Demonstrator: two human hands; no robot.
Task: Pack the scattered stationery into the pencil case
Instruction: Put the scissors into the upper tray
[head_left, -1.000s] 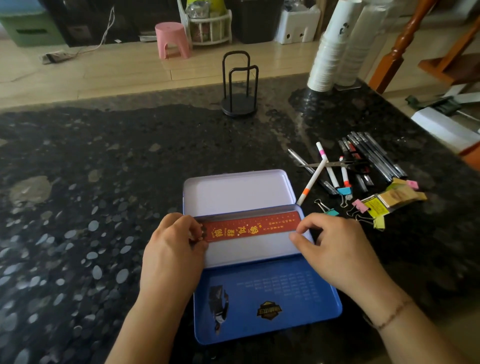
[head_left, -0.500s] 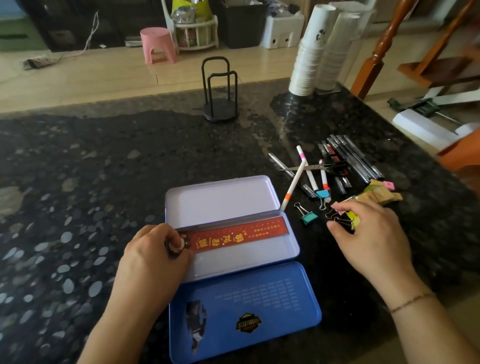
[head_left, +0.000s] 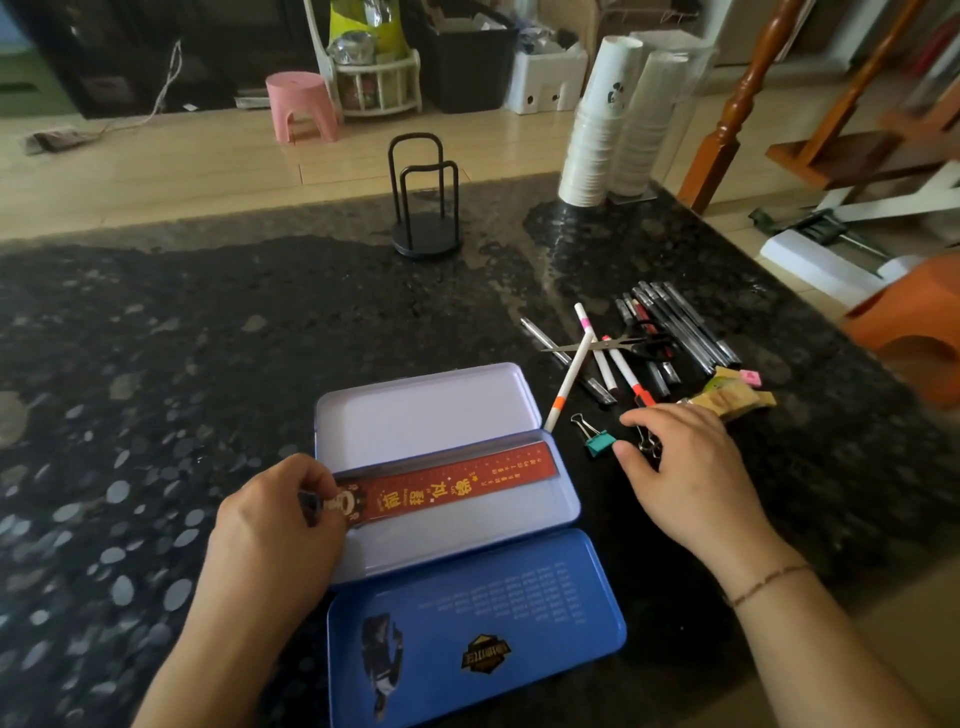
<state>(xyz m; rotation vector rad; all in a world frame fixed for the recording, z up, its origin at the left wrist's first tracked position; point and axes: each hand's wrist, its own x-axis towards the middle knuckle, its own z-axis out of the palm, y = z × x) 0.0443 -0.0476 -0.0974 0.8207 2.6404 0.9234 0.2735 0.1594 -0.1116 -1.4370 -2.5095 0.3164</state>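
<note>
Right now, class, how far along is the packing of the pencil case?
Done: the tin pencil case lies open, with the red ruler across its tray. In hand: the left hand holds the ruler's end; the right hand reaches over the binder clips, by the teal binder clip. Left: white markers, scissors, black pens and erasers remain on the countertop.

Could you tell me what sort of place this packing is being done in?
Probably a home, or perhaps a small shop: a dark stone counter on a wooden floor, with a pink plastic stool, stacked paper cups and a wooden stair post nearby.
</note>
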